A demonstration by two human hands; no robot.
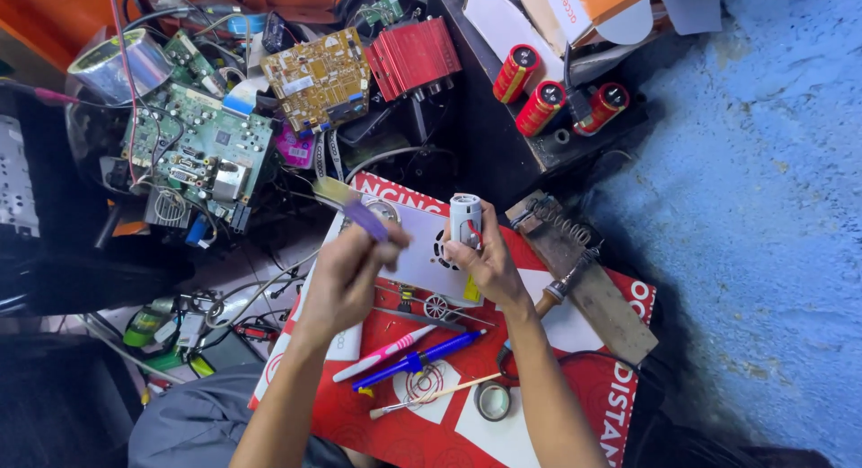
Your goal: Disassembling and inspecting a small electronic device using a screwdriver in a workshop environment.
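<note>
L hand (346,270) – purple tool (365,220)

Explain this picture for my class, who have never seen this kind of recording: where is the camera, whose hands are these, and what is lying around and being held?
There is one picture, taken by a camera worn on a person's head and looking down, so the two bare arms reaching up from the bottom edge are that person's own. The left hand holds a small purple tool. The right hand grips an upright white cylinder. Beneath both hands lies a white perforated metal box on a red and white printed board. On that board also lie a pink and white pen, a blue pen, a thin brush and a small roll of tape. To the right, a soldering iron rests on a wooden stand. Further back sit a green circuit board, a yellow circuit board and three red cylindrical capacitors.
</note>
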